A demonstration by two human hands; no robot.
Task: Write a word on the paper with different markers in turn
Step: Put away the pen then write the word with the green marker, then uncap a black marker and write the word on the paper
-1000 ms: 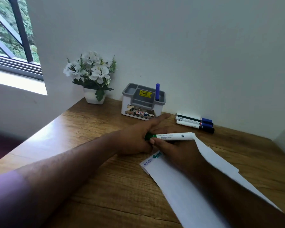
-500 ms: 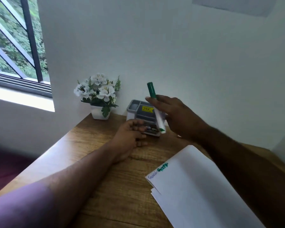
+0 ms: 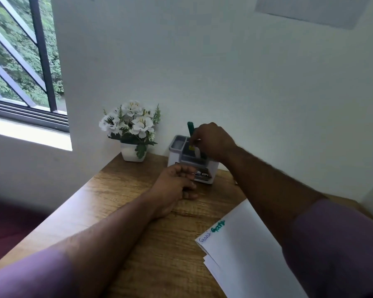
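Two bare hands work over a wooden table [image 3: 138, 244]. Right hand [image 3: 211, 140] pinches a green marker [image 3: 191, 131], cap end up, its white barrel angled down into the grey-and-white organiser [image 3: 181, 155] by the wall. Left hand [image 3: 174, 186] rests on the table just in front of the organiser, fingers loosely curled, holding nothing visible. White paper [image 3: 246, 254] lies at lower right, bearing a word in thin blue and one in green. White flowers in a pot [image 3: 134, 147] stand left of the organiser.
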